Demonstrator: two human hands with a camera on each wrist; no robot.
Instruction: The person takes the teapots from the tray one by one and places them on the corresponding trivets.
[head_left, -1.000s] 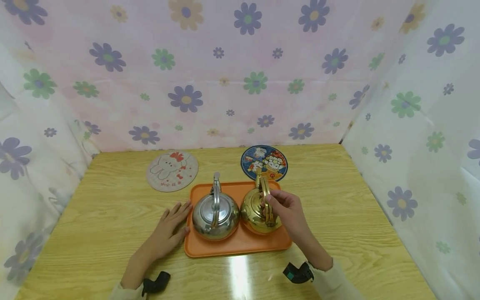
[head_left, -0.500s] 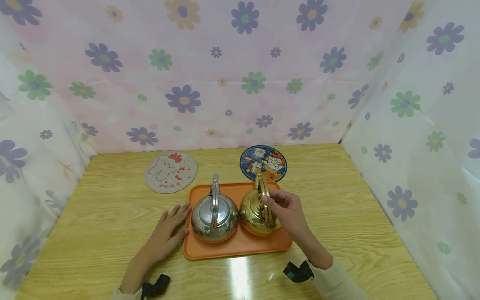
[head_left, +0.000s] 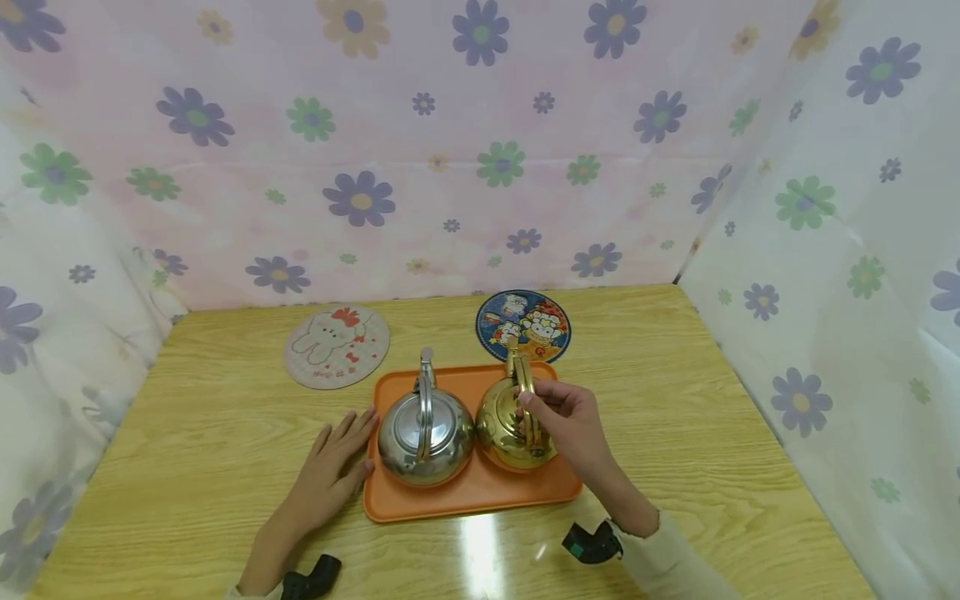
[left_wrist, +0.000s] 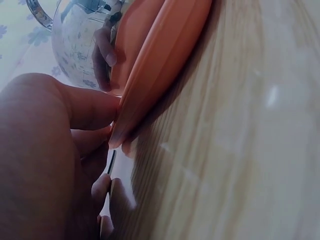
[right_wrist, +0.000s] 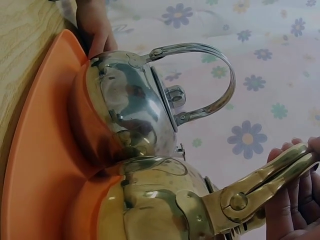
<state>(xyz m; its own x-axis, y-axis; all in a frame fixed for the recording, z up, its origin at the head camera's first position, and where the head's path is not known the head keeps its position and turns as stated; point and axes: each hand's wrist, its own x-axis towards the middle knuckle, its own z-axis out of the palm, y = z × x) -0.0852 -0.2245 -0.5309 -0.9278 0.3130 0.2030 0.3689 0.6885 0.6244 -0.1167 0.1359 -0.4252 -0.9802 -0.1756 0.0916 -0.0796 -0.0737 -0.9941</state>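
Note:
An orange tray lies on the table with two kettles side by side on it. The silver kettle stands on the left half, its arched handle upright. To its right is the gold kettle; my right hand grips its raised handle from the right side. In the right wrist view, the fingers of the right hand curl round that gold handle. My left hand lies at the tray's left edge with fingers extended. The left wrist view shows its thumb and fingertips touching the tray rim.
Behind the tray, a pale round bunny mat lies at the back left of the wood-grain table. A dark blue round cartoon mat is behind the gold kettle. Flower-patterned cloth encloses the back and sides.
The head view shifts a little, so the table and everything on it appear slightly further left. Both hands and kettles keep their places on the tray.

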